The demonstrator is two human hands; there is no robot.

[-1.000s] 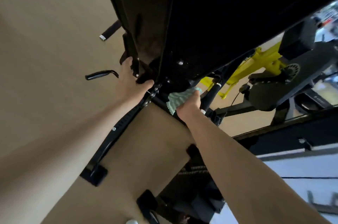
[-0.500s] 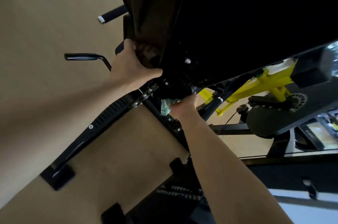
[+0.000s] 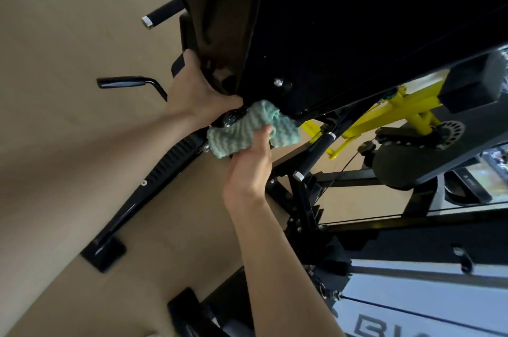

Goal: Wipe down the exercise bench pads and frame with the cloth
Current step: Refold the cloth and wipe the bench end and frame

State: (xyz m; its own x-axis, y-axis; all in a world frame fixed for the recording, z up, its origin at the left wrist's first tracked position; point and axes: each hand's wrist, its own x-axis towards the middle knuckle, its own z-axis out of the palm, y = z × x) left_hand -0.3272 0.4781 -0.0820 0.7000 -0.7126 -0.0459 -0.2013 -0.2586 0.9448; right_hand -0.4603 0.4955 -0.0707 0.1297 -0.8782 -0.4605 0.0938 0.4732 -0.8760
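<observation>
- We are looking at the black bench pad (image 3: 357, 20), which is filling the upper middle and right of the view, tilted, with its dark underside facing us.
- We are seeing the left hand (image 3: 198, 94) gripping the pad's lower left edge. Its fingers are curling up behind the edge and its thumb is lying along the bottom corner.
- We are seeing the right hand (image 3: 250, 169) reaching up from below, with its fingers closing around a bunched cloth (image 3: 247, 130).
- The cloth is pale green with white zigzag stripes. It is sitting up against the shiny hardware just under the pad's bottom corner, just beside the left thumb.
- A silver bolt (image 3: 278, 82) is showing on the pad's underside, just above the cloth.
- The black frame (image 3: 165, 164) is running from that joint down to the left as a ribbed bar, ending in a flat foot on the tan floor (image 3: 68, 34).
- A black grip handle (image 3: 162, 13) with a silver end cap is sticking out left of the pad, and a bent black lever (image 3: 129, 82) is lying below it, near the left wrist.
- A yellow machine (image 3: 398, 105) is standing behind the bench on the right, well apart from both hands.
</observation>
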